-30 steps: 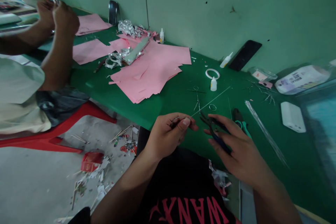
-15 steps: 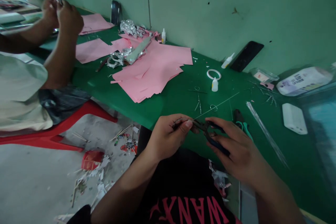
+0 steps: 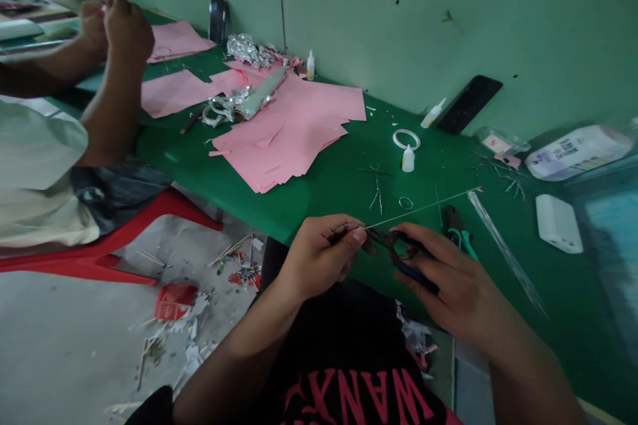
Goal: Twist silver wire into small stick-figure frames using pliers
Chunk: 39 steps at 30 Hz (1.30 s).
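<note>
My left hand point(image 3: 323, 255) pinches a thin wire point(image 3: 423, 207), which stretches out to the right over the green table point(image 3: 343, 192). Dark-handled pliers point(image 3: 399, 255) are in my right hand point(image 3: 448, 272), their jaws at the wire close to my left fingertips. Beyond my hands lie a twisted wire figure point(image 3: 377, 189) and a small wire ring point(image 3: 405, 202). To the right are teal-handled pliers point(image 3: 461, 232) and a bundle of straight wires point(image 3: 506, 252).
Pink paper sheets point(image 3: 299, 126), glue bottles point(image 3: 408, 159), a white ring point(image 3: 406, 139), a black phone point(image 3: 469, 105) and a white block point(image 3: 559, 224) lie on the table. At the left, another person's hands point(image 3: 119, 26) work above a red chair point(image 3: 114, 246).
The wire's free end has swung down and to the right, toward the tip of the wire bundle. My hands have hardly moved. The other person's hands have lowered slightly.
</note>
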Each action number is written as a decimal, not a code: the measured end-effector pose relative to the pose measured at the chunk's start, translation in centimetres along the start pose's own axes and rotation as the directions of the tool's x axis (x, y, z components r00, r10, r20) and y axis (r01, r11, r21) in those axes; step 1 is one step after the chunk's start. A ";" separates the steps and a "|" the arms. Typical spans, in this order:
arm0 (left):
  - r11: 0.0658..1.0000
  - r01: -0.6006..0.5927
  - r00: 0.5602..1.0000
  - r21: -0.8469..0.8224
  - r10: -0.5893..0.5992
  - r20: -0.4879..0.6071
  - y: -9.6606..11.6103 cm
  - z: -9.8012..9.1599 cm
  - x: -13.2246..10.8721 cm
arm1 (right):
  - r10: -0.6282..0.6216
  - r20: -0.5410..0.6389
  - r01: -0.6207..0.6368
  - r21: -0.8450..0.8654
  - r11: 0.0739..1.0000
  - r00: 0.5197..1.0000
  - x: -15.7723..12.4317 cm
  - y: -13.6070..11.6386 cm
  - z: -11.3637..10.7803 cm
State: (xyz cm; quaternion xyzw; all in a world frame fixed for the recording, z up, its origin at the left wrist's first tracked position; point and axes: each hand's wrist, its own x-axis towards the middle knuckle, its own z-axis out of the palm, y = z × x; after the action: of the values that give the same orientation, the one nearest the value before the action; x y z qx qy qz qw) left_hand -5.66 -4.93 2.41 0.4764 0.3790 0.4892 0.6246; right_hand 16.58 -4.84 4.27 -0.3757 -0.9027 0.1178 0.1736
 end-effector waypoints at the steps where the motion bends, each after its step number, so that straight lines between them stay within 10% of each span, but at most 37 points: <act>1: 1.000 0.003 1.000 -0.003 -0.003 0.003 0.0 0.0 0.0 | 0.005 0.003 -0.005 0.003 1.000 1.000 0.0 0.0 0.0; 19: 0.862 0.210 0.971 -0.462 -0.130 0.199 -0.5 -0.8 0.7 | -0.077 0.016 0.078 -0.159 0.984 0.997 0.2 0.2 -0.6; 39: 0.993 -0.118 0.993 0.029 0.118 -0.006 -1.1 -0.3 0.2 | -0.053 0.010 0.054 -0.153 0.987 0.999 -0.7 0.3 0.0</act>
State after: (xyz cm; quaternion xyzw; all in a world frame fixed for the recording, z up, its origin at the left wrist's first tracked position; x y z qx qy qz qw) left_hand -5.57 -4.73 1.26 0.5048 0.3595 0.5219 0.5862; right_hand 17.21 -5.12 4.01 -0.3632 -0.9193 0.0446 0.1447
